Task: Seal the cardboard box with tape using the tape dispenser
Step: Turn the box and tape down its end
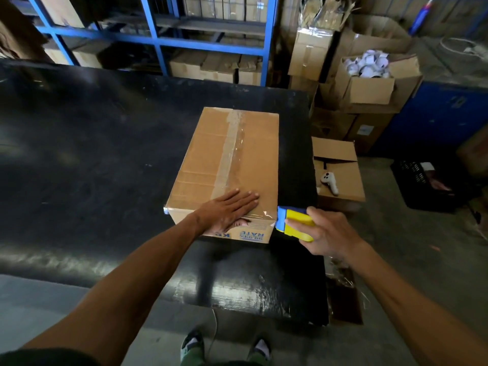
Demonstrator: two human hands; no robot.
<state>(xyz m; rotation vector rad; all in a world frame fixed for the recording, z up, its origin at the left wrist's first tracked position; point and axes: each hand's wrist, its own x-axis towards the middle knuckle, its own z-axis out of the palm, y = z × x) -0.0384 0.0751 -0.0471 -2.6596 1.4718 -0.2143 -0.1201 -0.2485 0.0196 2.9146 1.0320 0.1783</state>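
Note:
A closed cardboard box (208, 151) lies on the black table (92, 154), near its right edge. A strip of clear tape (232, 154) runs along the top seam from the far end to the near end. My left hand (229, 210) presses flat on the box's near top edge, fingers spread over the tape. My right hand (327, 231) grips a yellow and blue tape dispenser (293, 224), whose blue head touches the box's near right corner. A short bit of tape bridges the corner and the dispenser.
Right of the table a lower cardboard box (343, 180) carries a white controller (330, 182). Stacked open boxes (369, 85) stand behind it, a black crate (427, 186) at far right. Blue shelving (158, 40) lines the back. My feet (224, 347) show below.

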